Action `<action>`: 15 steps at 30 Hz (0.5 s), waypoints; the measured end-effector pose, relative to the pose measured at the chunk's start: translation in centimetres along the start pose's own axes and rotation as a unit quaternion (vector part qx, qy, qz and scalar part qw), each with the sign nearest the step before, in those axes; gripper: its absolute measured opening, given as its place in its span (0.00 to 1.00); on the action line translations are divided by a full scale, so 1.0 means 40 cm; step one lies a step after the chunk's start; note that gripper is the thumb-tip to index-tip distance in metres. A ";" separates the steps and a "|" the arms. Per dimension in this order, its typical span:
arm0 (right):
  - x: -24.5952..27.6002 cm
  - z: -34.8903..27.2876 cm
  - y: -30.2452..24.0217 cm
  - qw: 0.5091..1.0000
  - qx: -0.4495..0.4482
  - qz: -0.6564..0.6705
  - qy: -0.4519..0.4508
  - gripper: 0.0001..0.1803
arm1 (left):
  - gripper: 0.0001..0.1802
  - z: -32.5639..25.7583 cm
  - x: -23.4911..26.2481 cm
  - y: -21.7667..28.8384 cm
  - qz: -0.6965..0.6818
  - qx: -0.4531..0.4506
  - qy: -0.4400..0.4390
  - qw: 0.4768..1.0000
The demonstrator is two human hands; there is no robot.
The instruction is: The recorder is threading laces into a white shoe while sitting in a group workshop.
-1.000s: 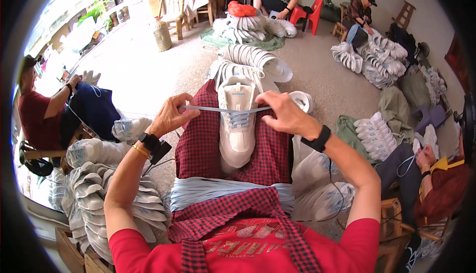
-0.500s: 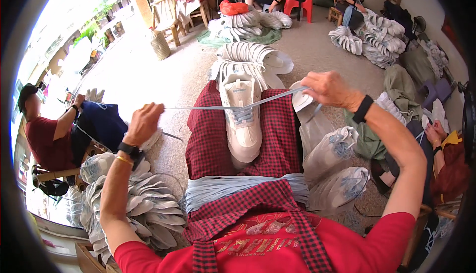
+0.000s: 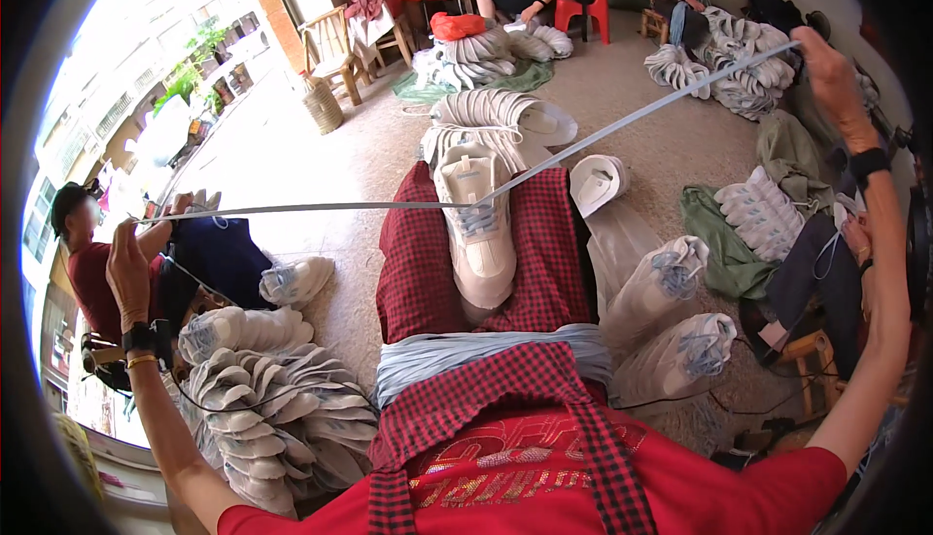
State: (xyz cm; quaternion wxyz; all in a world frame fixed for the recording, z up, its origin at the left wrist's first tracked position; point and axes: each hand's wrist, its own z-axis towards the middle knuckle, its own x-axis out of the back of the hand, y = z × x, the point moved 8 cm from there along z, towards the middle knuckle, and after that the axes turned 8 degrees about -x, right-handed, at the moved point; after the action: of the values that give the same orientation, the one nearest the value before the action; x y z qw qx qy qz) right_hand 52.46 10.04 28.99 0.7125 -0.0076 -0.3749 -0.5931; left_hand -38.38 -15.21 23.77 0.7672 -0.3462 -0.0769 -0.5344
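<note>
A cream-coloured sneaker (image 3: 483, 263) is held between my knees on a red-and-black checked apron (image 3: 416, 273), toe towards me. A flat pale blue shoelace (image 3: 641, 119) passes through its upper eyelets; lower rows are laced. My left hand (image 3: 126, 268), raised far out to the left, pinches one end. Further up, at the far right, my right hand (image 3: 834, 83) grips the other end. Both lengths are stretched taut in a wide V from the shoe. A bundle of pale blue laces (image 3: 413, 367) lies across my lap.
Stacked shoe uppers (image 3: 282, 418) lie at my left, and a row of uppers (image 3: 486, 107) beyond my knees. Sneakers with laces (image 3: 671, 360) stand at my right. Co-workers sit left, right and at the back. A red chair (image 3: 588, 10) stands at the back.
My hands have moved far apart, the left out to the left and slightly down, the right up and right. The lace lengths between them and the shoe are much longer.
</note>
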 end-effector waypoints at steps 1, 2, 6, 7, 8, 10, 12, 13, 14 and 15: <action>0.019 -0.023 0.042 0.999 0.008 -0.033 0.033 0.19 | 0.11 -0.006 0.017 -0.034 -0.009 0.025 -0.001 1.000; 0.032 -0.035 0.064 0.999 0.008 -0.030 0.033 0.19 | 0.12 -0.014 0.036 -0.065 -0.017 0.049 -0.004 0.999; 0.083 -0.088 0.141 0.994 -0.036 -0.096 0.047 0.20 | 0.13 -0.004 0.112 -0.042 0.080 -0.062 0.044 0.994; 0.097 -0.085 0.108 0.986 0.022 -0.151 0.072 0.20 | 0.13 0.020 0.123 -0.003 0.076 -0.063 0.044 0.994; 0.108 -0.100 0.090 0.986 0.022 -0.154 0.067 0.20 | 0.13 0.036 0.159 0.051 0.146 -0.071 0.110 0.981; 0.169 -0.086 -0.054 0.978 -0.122 -0.138 0.102 0.18 | 0.13 0.013 0.253 0.082 0.195 -0.030 0.184 0.963; 0.187 -0.144 -0.161 0.963 -0.159 -0.045 0.215 0.17 | 0.13 0.027 0.266 0.179 0.121 0.027 0.258 0.958; 0.188 -0.186 -0.203 0.926 -0.187 0.046 0.325 0.17 | 0.13 -0.001 0.246 0.196 0.045 0.091 0.330 0.939; 0.100 -0.175 -0.248 0.907 -0.256 0.139 0.304 0.16 | 0.14 -0.081 0.217 0.131 0.015 0.128 0.284 0.950; -0.015 -0.201 -0.296 0.890 -0.324 0.195 0.257 0.15 | 0.13 -0.038 0.164 0.270 -0.018 0.152 0.304 0.940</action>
State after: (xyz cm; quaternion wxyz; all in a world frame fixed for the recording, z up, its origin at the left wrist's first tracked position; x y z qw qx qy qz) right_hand 46.61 3.35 17.76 0.8432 -0.1582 0.0430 -0.5121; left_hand -26.60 -19.12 20.99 0.7880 -0.0444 0.0737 -0.6096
